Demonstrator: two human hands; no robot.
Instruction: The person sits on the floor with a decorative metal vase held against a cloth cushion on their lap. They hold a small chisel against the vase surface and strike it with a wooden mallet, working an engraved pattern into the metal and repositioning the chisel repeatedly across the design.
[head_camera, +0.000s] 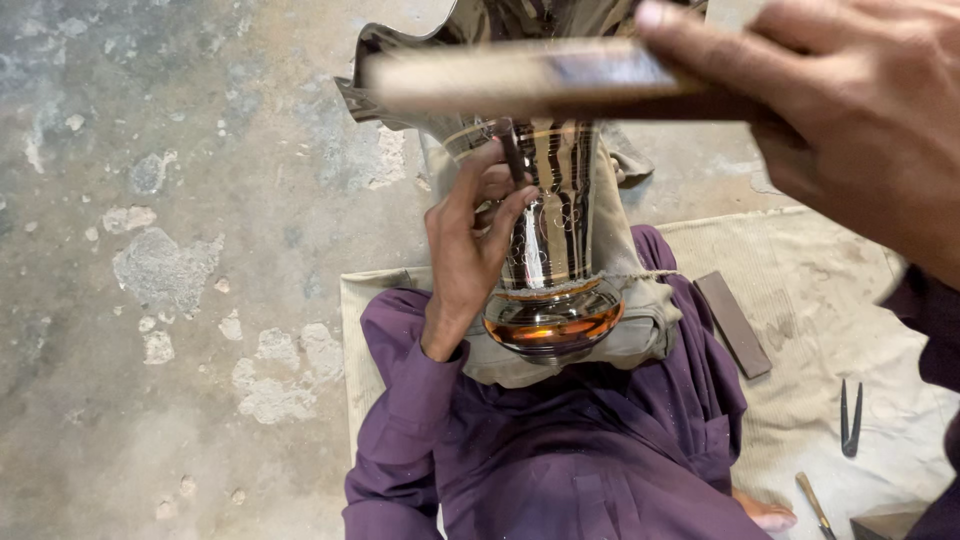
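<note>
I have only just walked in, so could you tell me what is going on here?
A person in purple sits on a cloth mat with a shiny metal vase across the lap. The left hand presses a thin tool against its neck. The right hand holds a flat bar above it.

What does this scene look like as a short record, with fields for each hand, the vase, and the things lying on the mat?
left hand: holds a thin tool against the vase
right hand: grips a flat bar, blurred
vase: shiny metal, fluted rim, resting on a cloth in the lap
mat: dark flat block, dividers, another small tool
floor: worn concrete
</note>
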